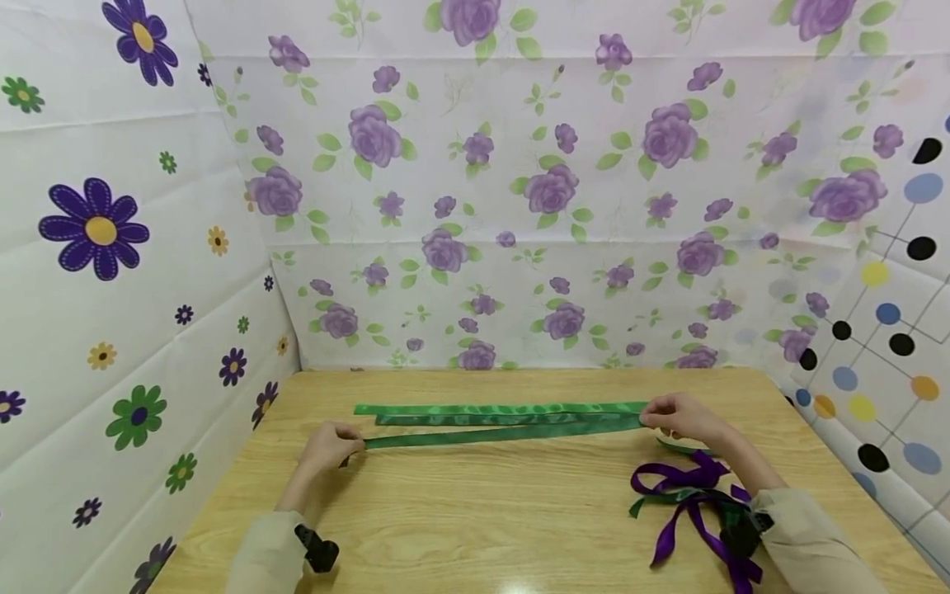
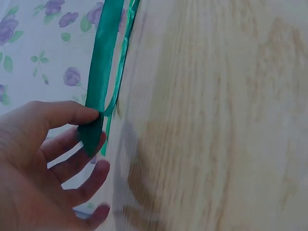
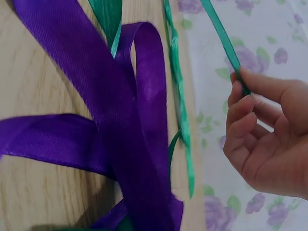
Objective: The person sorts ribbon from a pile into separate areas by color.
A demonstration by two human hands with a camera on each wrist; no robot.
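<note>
A green ribbon (image 1: 482,435) stretches nearly straight between my two hands, just in front of other green ribbons. My left hand (image 1: 326,450) pinches its left end between thumb and forefinger; in the left wrist view the tip of the ribbon (image 2: 98,72) hangs past the fingers. At the other end my right hand (image 1: 684,419) pinches the ribbon (image 3: 224,36) the same way, with the other fingers curled loosely. Behind it, two green strips (image 1: 475,410) lie side by side across the back of the table, their right ends near my right hand.
On the right of the wooden table (image 1: 482,520) lies a tangled pile of purple ribbons (image 1: 693,477) and green ones, partly beneath my right forearm. Floral cloth walls (image 1: 475,305) enclose the back and sides. A dark wrist camera (image 1: 317,550) sits on the left sleeve.
</note>
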